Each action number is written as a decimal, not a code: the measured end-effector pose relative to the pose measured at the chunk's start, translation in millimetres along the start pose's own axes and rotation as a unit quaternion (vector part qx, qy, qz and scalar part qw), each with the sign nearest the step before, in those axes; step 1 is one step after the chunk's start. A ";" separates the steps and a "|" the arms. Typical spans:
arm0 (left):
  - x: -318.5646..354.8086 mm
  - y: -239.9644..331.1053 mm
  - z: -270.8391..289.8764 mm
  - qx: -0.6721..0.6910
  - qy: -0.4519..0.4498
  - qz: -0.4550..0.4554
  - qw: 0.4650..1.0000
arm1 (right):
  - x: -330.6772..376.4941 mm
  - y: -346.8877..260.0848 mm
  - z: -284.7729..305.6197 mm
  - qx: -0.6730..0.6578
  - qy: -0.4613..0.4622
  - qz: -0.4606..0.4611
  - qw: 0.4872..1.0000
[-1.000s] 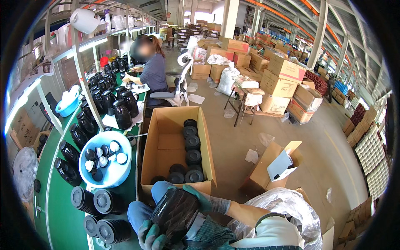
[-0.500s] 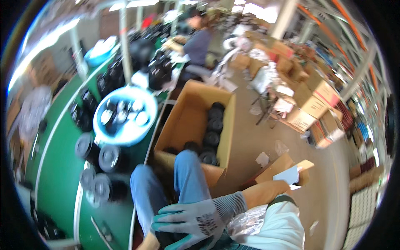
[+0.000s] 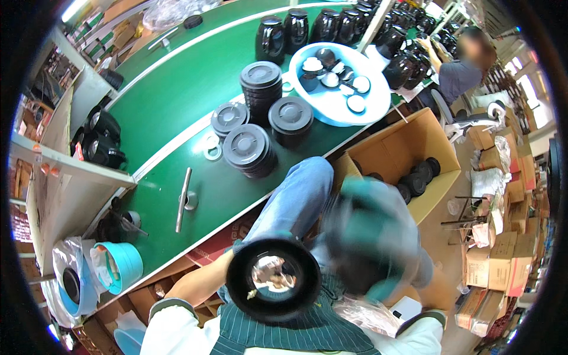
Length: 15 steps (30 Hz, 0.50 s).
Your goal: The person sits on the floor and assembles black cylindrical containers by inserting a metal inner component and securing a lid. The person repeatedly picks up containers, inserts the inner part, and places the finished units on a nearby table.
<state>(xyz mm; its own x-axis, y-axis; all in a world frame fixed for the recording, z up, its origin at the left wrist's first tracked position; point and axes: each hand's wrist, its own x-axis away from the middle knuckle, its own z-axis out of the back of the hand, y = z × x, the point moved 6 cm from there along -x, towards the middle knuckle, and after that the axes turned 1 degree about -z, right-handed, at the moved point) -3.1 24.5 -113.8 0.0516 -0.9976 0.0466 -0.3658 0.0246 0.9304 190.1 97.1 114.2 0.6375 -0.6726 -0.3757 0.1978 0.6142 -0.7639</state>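
Note:
My left hand [image 3: 238, 245] is in a teal-and-grey glove and grips a round black vessel [image 3: 273, 279] in front of my apron. The vessel's opening faces up, with a broad dark rim and a shiny, mirror-like inside. It hides most of that hand. Beside it, above my lap, my right hand [image 3: 370, 231] is a blur in a similar glove. Something dark shows at its palm, but I cannot tell whether it is held. Stacks of black round lids [image 3: 247, 147] stand on the green table [image 3: 189, 100] ahead of me.
A pale blue basin [image 3: 340, 109] holds small black and white parts. Glossy black jugs [image 3: 270, 38] line the table. An open carton [image 3: 384, 142] with black round pieces stands beside my knee. A co-worker [image 3: 460, 74] sits at far right, near piled cartons [image 3: 497, 260]. A turquoise bucket [image 3: 121, 269] is at left.
The view has swung left, showing more of the table. My right hand has lifted off the dark thing at my lap and moved right. The black vessel in my left hand is now plainly visible.

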 end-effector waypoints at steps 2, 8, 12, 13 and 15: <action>2.6 2.3 19.7 0.006 0.030 -0.009 0.999 | 33.4 112.9 -13.5 -0.339 0.123 -0.249 0.899; 24.2 4.6 91.5 0.031 0.137 -0.040 0.989 | -70.1 140.7 -84.0 -0.201 0.014 -0.126 0.971; 35.6 7.2 129.4 0.036 0.183 -0.058 0.981 | -144.1 113.7 -165.4 0.305 -0.052 0.145 0.940; 38.3 9.2 137.6 0.035 0.194 -0.063 0.978 | -156.3 125.2 -191.7 0.341 -0.107 0.144 0.923; 46.2 10.5 149.2 0.036 0.212 -0.066 0.974 | -166.7 150.2 -223.8 0.448 -0.185 0.136 0.864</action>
<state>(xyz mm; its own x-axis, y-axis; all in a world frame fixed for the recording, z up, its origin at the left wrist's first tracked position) -143.2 -31.1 -156.1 0.4769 -0.8745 0.0882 -0.3939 -0.1230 0.9109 -53.1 209.1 -55.4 0.9127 -0.3768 -0.1580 0.3946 0.9132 0.1021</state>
